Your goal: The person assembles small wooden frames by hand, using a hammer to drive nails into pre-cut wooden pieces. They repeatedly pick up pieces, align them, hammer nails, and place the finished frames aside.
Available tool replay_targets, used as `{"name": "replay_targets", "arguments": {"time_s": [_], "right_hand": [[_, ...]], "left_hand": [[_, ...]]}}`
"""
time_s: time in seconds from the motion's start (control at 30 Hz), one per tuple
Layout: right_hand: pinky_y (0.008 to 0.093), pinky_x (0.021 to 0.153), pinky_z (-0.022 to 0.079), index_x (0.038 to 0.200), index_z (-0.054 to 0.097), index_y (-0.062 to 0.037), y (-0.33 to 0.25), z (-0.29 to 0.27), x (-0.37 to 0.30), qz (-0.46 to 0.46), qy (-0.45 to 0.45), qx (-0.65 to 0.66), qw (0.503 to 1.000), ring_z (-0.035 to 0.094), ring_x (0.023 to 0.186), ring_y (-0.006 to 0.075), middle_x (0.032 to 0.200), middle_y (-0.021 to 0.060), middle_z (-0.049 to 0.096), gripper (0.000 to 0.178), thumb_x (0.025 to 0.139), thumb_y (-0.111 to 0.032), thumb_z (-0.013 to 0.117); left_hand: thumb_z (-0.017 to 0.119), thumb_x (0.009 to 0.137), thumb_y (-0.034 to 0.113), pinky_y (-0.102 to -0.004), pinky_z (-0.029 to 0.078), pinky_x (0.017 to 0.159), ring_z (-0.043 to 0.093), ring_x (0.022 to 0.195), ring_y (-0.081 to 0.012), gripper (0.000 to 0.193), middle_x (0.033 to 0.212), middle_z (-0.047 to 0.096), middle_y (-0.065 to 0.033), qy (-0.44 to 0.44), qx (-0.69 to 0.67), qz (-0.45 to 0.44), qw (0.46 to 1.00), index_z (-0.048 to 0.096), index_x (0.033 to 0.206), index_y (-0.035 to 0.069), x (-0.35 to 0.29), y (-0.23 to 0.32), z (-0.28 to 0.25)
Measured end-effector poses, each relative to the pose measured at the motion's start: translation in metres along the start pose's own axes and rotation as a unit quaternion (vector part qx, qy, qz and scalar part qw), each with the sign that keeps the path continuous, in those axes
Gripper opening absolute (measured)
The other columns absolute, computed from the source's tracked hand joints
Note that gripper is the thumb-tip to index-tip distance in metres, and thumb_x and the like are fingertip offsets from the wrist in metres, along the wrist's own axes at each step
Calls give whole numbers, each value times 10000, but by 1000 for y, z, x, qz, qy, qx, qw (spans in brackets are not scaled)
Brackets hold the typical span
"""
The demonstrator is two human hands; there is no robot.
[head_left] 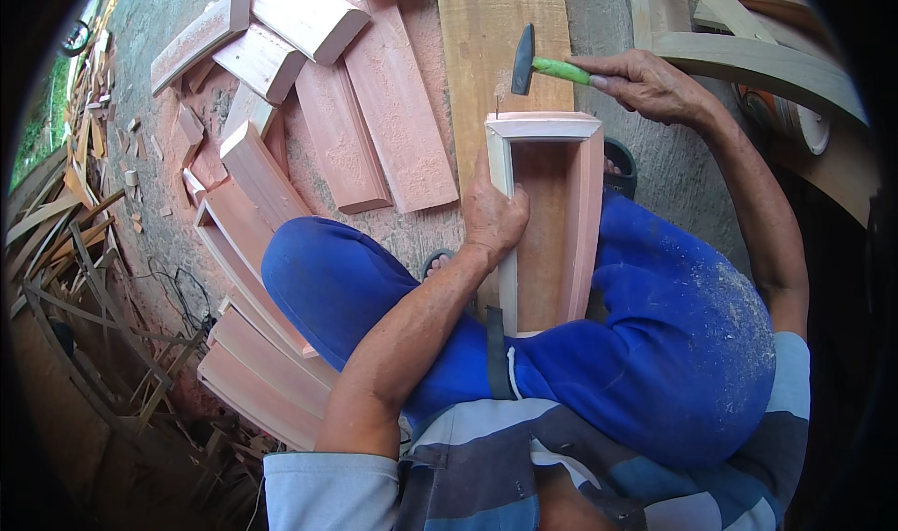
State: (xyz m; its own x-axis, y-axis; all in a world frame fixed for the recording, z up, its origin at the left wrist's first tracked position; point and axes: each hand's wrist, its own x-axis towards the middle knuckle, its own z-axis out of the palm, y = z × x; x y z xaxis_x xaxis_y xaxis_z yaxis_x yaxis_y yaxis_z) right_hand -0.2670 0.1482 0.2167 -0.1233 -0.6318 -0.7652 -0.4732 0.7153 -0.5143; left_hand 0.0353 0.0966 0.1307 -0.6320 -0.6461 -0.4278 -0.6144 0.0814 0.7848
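Observation:
A hammer (523, 60) with a dark metal head and a green handle is gripped in my right hand (647, 84). Its head hangs in the air beyond the far end of a pale pinkish wooden box frame (585, 222). That long four-sided frame stands between my legs, its near end against my blue trousers. My left hand (494, 211) is wrapped round the frame's left side, close to the far corner; some fingers are hidden behind the wood. A thin nail (498, 108) appears to stick up at the far left corner, below the hammer head.
Under the frame a brown board (505, 26) runs away from me. Bevelled wooden blocks and planks (398, 110) lie piled on the dusty concrete to the left. More assembled frames (253, 260) rest beside my left knee. Scrap wood (84, 222) fills the far left; curved timber pieces (758, 49) stand at upper right.

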Motion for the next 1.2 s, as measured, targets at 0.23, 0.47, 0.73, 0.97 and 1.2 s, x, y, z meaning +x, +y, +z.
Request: {"name": "replay_targets", "arguments": {"time_s": [0.23, 0.47, 0.73, 0.97, 1.2], "right_hand": [[468, 919, 574, 1511, 591, -157, 13, 26, 12, -115, 35, -114, 986, 730, 966, 310, 1087, 183, 771, 442, 1079, -243, 549], [322, 633, 493, 1528, 577, -133, 12, 30, 6, -76, 105, 104, 986, 525, 662, 108, 751, 2, 567, 442, 1102, -244, 541], [228, 499, 495, 1542, 557, -161, 9, 7, 6, -87, 279, 200, 935, 519, 572, 27, 735, -43, 541, 434, 1123, -269, 517], [332, 698, 562, 1461, 646, -137, 4, -33, 16, -135, 259, 143, 946, 623, 745, 113, 815, 41, 643, 399, 1098, -285, 569], [252, 531, 510, 1472, 631, -125, 7, -11, 26, -223, 119, -22, 967, 557, 614, 47, 719, -32, 567, 414, 1113, -315, 556]], "left_hand": [[636, 814, 67, -528, 534, 955, 681, 1056, -502, 805, 1137, 672, -343, -15, 5, -16, 1000, 354, 1565, 5, 0, 7, 0], [634, 814, 73, -529, 537, 953, 683, 1051, -503, 803, 1139, 675, -342, -7, 12, 0, 1000, 354, 1563, -3, 0, 5, 2], [639, 816, 64, -519, 535, 963, 680, 1068, -501, 783, 1164, 667, -350, -17, 3, -7, 1000, 375, 1549, -15, 1, 2, 4], [634, 821, 48, -521, 534, 956, 682, 1052, -502, 758, 1146, 671, -345, -6, 4, -16, 1000, 383, 1533, -20, -1, 1, -2], [630, 827, 54, -529, 532, 947, 679, 1049, -507, 737, 1144, 671, -344, -7, -21, -8, 1000, 393, 1523, -4, 0, -2, -1]]}}
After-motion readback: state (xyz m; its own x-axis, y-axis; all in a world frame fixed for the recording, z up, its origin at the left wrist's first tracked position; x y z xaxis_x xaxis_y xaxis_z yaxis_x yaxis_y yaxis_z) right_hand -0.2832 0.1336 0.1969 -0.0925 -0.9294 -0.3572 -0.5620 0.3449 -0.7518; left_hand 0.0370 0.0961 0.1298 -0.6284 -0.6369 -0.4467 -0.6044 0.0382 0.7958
